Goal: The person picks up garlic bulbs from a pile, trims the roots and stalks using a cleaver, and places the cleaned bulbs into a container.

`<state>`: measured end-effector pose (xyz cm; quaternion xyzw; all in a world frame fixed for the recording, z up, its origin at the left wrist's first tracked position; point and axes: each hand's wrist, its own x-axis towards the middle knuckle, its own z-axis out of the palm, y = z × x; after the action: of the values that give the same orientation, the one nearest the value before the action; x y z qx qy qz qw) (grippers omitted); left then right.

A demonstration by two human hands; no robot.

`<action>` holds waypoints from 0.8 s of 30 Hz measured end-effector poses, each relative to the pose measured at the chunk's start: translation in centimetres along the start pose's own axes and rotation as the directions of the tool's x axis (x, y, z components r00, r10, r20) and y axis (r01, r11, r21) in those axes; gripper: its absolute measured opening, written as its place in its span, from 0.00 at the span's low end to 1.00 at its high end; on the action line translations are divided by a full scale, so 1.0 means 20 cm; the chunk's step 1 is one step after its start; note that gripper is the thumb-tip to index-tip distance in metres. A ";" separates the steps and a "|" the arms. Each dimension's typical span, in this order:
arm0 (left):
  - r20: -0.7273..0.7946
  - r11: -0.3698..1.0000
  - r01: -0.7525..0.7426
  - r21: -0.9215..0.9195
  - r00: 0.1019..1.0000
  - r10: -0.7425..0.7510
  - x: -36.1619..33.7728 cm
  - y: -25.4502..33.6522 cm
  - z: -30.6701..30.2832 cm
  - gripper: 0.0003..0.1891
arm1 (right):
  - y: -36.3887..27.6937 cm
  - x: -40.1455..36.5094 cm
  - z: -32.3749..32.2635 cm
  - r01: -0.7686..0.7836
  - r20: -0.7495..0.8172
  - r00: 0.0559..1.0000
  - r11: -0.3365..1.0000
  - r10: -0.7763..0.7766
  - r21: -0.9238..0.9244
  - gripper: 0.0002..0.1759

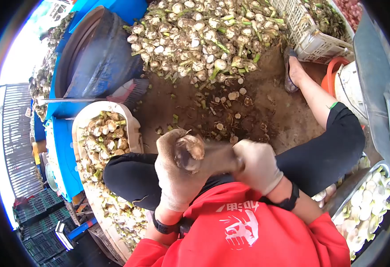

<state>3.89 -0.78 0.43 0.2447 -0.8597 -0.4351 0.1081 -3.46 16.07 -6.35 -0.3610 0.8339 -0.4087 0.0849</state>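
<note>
The work in hand looks like stripping or trimming a single bulb (pixel 189 151), held at the centre of the view just above the person's lap. The gloved left hand (pixel 177 178) wraps it from below and from 9 o'clock, fingers (pixel 170 142) grasping it so that the rounded top stands clear. The gloved right hand (pixel 258 165) sits at 3 o'clock of the bulb with its fingers clenched. A blurred brownish stretch (pixel 217 159) runs from that fist to the bulb, and whether it is a stalk, loose skin or a tool cannot be told. By my reading the next move calls for a steady hold from the left hand while the right works against it, with the pull or cut directed away from the left fingers. The bulb looks dull and earthy, tan and grey-brown with a paler patch on top, its outer layer on and dirty. At 12 o'clock lies a large pile of untrimmed bulbs (pixel 199 35) with green stalk ends, and scraps litter the bare ground (pixel 257 107) between pile and hands. At 9 o'clock a pale tray (pixel 130 122) holds more dirty bulbs. At 4 o'clock a metal tray (pixel 355 184) holds clean white ones (pixel 368 209).
</note>
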 end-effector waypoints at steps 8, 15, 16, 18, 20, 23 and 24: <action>-0.062 0.861 -0.343 0.375 0.918 0.392 0.06 -0.09 -0.08 0.38 | 0.10 -0.05 -0.01 -0.409 0.028 0.912 0.904 0.409 0.122 0.15; 0.159 0.418 0.241 -0.876 0.962 -0.222 0.02 -0.15 0.01 0.29 | 0.00 0.04 0.01 -0.033 -0.047 0.997 0.895 0.060 0.444 0.08; 0.186 0.397 0.274 -0.876 0.951 -0.247 0.00 -0.12 0.01 0.29 | -0.02 0.08 -0.01 0.000 -0.024 1.000 0.881 0.013 0.473 0.06; 0.215 0.355 0.312 -0.881 0.933 -0.287 -0.02 -0.12 0.01 0.29 | -0.02 0.13 -0.01 0.089 -0.076 0.995 0.861 -0.058 0.501 0.07; 0.121 0.475 0.191 -0.859 0.977 -0.175 -0.02 -0.08 0.00 0.29 | 0.05 0.15 0.03 0.008 0.012 1.000 0.916 -0.014 0.400 0.09; -0.037 0.484 -0.014 -0.875 0.999 -0.039 -0.02 -0.14 -0.19 0.23 | 0.34 -0.07 0.09 -0.379 0.383 0.875 0.911 0.296 0.163 0.16; -0.267 0.988 -0.025 -0.152 0.964 -0.017 -0.06 -0.20 -0.35 0.17 | 0.29 -0.08 0.04 -0.459 0.436 0.841 0.850 0.322 0.257 0.18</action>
<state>8.95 -7.01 1.47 0.2903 -0.8015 -0.4631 0.2427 -5.07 18.95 -11.56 -0.2309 0.7714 -0.4473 0.3892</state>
